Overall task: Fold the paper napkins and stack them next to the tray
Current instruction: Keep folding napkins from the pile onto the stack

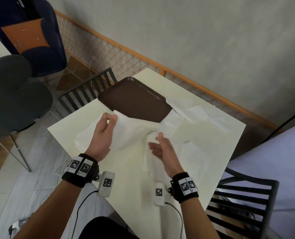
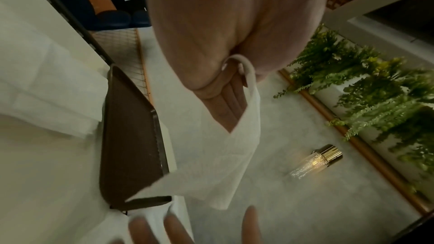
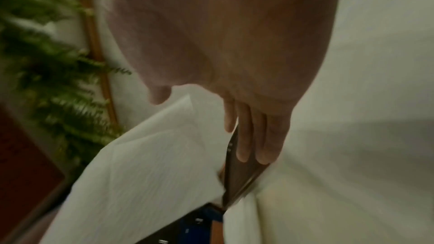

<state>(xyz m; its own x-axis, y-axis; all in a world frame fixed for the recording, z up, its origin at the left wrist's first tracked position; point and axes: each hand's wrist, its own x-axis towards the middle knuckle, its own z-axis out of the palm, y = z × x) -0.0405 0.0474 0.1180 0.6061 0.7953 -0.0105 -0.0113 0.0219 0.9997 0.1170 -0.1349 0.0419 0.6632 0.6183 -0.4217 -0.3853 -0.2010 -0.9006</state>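
Note:
My left hand (image 1: 108, 119) pinches a corner of a white paper napkin (image 1: 133, 130) and holds it lifted over the near edge of the brown tray (image 1: 134, 99). The left wrist view shows that napkin (image 2: 225, 155) hanging from the pinching fingers (image 2: 225, 103). My right hand (image 1: 158, 145) hovers with straight fingers beside the napkin's lower right part, holding nothing. The right wrist view shows those fingers (image 3: 249, 136) extended next to the napkin (image 3: 150, 164). More napkins lie flat under my left hand (image 1: 84, 137) and right of the tray (image 1: 195, 112).
The cream table (image 1: 212, 135) carries another napkin near its right front (image 1: 193, 156). Black slatted chairs stand at the far left (image 1: 84, 90) and near right (image 1: 239, 195). A wooden lattice rail (image 1: 126, 54) runs along the wall behind.

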